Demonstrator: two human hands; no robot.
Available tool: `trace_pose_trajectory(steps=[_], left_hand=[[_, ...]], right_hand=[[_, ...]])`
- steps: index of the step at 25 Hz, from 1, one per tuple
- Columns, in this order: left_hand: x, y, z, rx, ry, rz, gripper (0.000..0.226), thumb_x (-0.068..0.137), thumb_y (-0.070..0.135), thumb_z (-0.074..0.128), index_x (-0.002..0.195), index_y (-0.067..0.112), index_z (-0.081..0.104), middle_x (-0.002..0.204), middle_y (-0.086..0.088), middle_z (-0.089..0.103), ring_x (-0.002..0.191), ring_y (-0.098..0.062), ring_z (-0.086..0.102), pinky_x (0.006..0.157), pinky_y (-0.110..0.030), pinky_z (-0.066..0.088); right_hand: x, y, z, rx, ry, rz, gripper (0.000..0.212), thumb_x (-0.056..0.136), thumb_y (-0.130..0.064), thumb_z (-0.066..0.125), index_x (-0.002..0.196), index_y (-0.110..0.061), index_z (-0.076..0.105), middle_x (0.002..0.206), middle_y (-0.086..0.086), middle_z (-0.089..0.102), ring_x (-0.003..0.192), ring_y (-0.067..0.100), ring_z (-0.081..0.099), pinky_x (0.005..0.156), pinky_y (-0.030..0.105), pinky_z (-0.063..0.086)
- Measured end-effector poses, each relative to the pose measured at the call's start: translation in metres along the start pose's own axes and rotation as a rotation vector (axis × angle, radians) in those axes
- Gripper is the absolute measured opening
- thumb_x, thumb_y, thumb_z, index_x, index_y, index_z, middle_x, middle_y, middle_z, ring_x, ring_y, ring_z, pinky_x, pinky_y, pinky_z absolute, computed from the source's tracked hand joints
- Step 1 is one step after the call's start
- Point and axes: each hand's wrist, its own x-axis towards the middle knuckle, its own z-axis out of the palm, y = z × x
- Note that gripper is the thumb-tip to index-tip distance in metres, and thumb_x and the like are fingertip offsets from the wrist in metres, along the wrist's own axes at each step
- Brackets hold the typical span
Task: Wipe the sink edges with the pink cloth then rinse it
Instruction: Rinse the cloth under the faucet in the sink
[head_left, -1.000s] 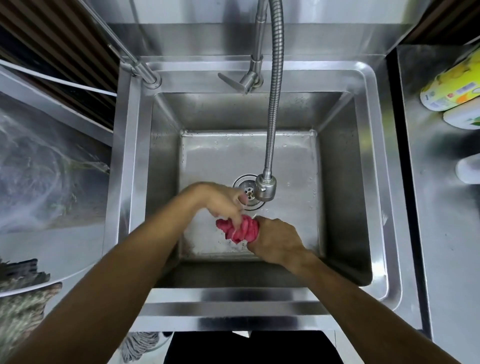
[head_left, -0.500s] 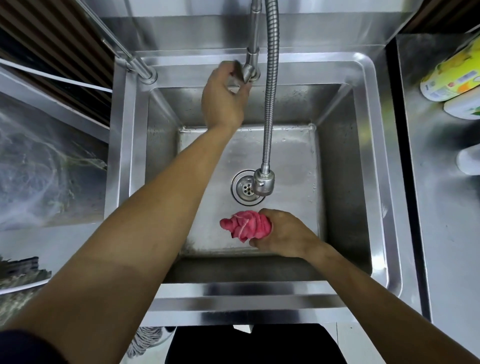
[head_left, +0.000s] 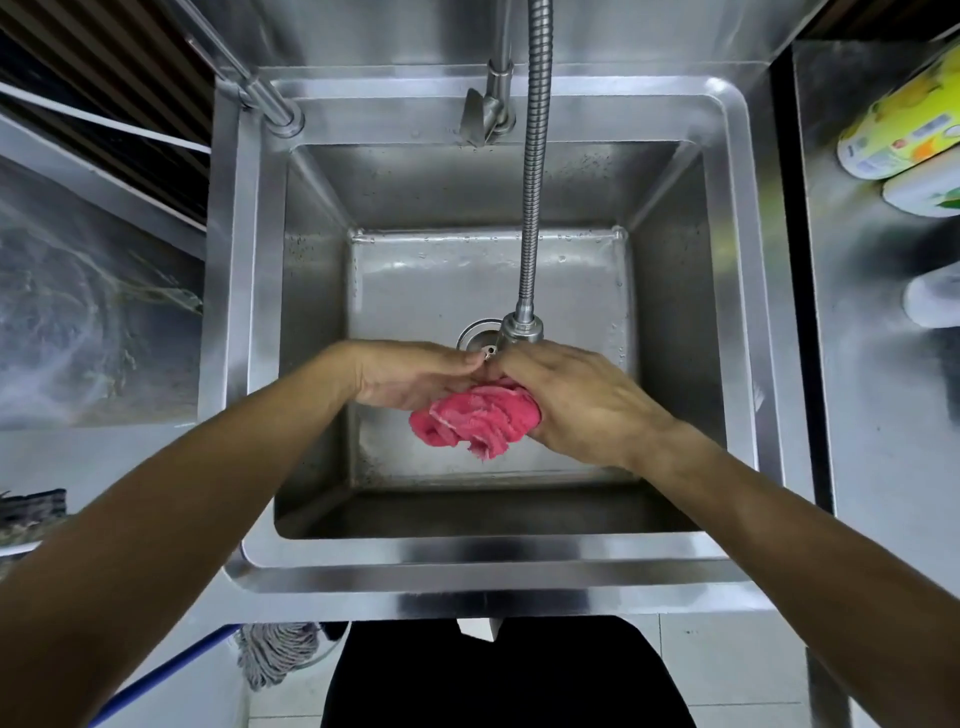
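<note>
The rinse step is judged to be in hand: the pink cloth (head_left: 475, 418) is being held bunched over the basin of the sink (head_left: 488, 556), just below the spray head (head_left: 521, 328) of the flexible hose (head_left: 535, 171) and in front of the drain (head_left: 475, 338). Whether water is being delivered cannot be told; no clear stream is being shown. The right hand (head_left: 576, 402) is being kept over the cloth's right side, fingers curled and closed on the fabric. The left hand (head_left: 410, 371) is being laid against the cloth's upper left, palm turned inward, fingers extended and close together toward the spray head; whether fabric is being pinched by it cannot be told. Both forearms are being reached in over the front rim, converging at the basin's middle. The tap lever (head_left: 475, 122) is standing untouched at the back rim. The next move is judged to call for the cloth being worked and squeezed under the outlet, then wrung out.
</note>
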Motion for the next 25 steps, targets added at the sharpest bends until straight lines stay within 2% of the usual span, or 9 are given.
trace_pose_trajectory(steps=[2,5,8,11,13,16,19,22,25], left_hand=[[0.014,-0.009,0.008,-0.050,-0.260,-0.033,0.108,0.060,0.071,0.084,0.143,0.013,0.049,0.139,-0.010,0.065,0.122,-0.029,0.067,0.096,-0.039,0.059],[0.025,-0.010,0.024,-0.038,-0.447,-0.093,0.061,0.072,0.044,0.090,0.121,0.016,0.069,0.112,-0.004,0.075,0.088,-0.017,0.074,0.075,-0.028,0.062],[0.028,-0.003,0.043,0.499,0.026,-0.262,0.020,0.078,0.027,0.084,0.076,0.021,0.065,0.062,0.006,0.060,0.054,-0.012,0.053,0.050,-0.021,0.047],[0.035,0.004,0.061,1.348,0.629,-0.216,0.016,0.082,0.033,0.069,0.092,0.022,0.063,0.078,0.004,0.064,0.070,-0.022,0.059,0.061,-0.029,0.042],[0.041,-0.004,0.064,1.624,0.855,-0.085,0.017,0.088,0.024,0.061,0.105,0.023,0.061,0.092,0.002,0.070,0.080,-0.027,0.068,0.062,-0.032,0.039],[0.041,-0.018,0.045,1.911,0.938,0.148,0.016,0.079,0.021,0.075,0.090,0.022,0.064,0.075,0.002,0.069,0.058,-0.024,0.068,0.049,-0.025,0.035],[0.048,-0.038,0.031,1.962,0.984,0.352,0.025,0.066,0.022,0.088,0.074,0.020,0.064,0.059,0.001,0.063,0.041,-0.023,0.059,0.049,-0.022,0.028],[0.045,-0.038,0.042,1.784,1.115,0.280,0.032,0.070,0.019,0.086,0.094,0.021,0.064,0.081,0.000,0.068,0.066,-0.026,0.066,0.052,-0.028,0.033],[0.012,-0.010,0.032,0.949,0.576,0.049,0.071,0.076,0.045,0.085,0.133,0.029,0.046,0.124,0.008,0.061,0.103,-0.015,0.065,0.075,-0.030,0.053]], right_hand=[[0.004,0.004,0.009,-0.241,0.142,-0.217,0.030,0.091,-0.022,0.058,0.118,-0.012,0.067,0.105,0.006,0.069,0.093,0.026,0.065,0.087,0.036,0.050],[0.004,0.011,0.027,-0.418,0.160,-0.157,0.030,0.080,-0.004,0.073,0.109,-0.008,0.069,0.096,0.010,0.069,0.082,0.029,0.068,0.065,0.040,0.056],[0.004,0.002,0.028,-0.472,-0.178,0.127,0.027,0.083,-0.008,0.072,0.108,-0.009,0.063,0.095,0.011,0.069,0.076,0.034,0.071,0.056,0.037,0.048],[0.011,-0.011,0.026,-0.332,-0.376,0.459,0.017,0.088,-0.020,0.060,0.104,-0.016,0.064,0.092,0.003,0.067,0.078,0.029,0.062,0.068,0.032,0.043],[0.018,-0.013,0.032,0.033,-0.375,0.727,0.002,0.081,-0.017,0.062,0.081,-0.016,0.063,0.076,-0.001,0.060,0.071,0.025,0.057,0.062,0.027,0.043],[0.018,-0.011,0.045,0.761,-0.413,0.996,0.027,0.068,-0.003,0.063,0.055,-0.016,0.043,0.056,0.000,0.040,0.047,0.019,0.034,0.046,0.022,0.026],[0.012,-0.013,0.058,1.101,-0.459,1.055,0.042,0.071,0.003,0.058,0.050,-0.022,0.032,0.051,0.000,0.026,0.040,0.015,0.018,0.046,0.021,0.016],[0.015,-0.015,0.060,0.858,-0.335,0.952,0.031,0.071,-0.003,0.063,0.057,-0.018,0.040,0.054,-0.001,0.040,0.043,0.016,0.034,0.047,0.025,0.027],[0.005,-0.016,0.041,0.182,-0.263,0.630,0.009,0.083,-0.021,0.067,0.083,-0.022,0.059,0.078,-0.001,0.067,0.070,0.024,0.064,0.063,0.029,0.042]])
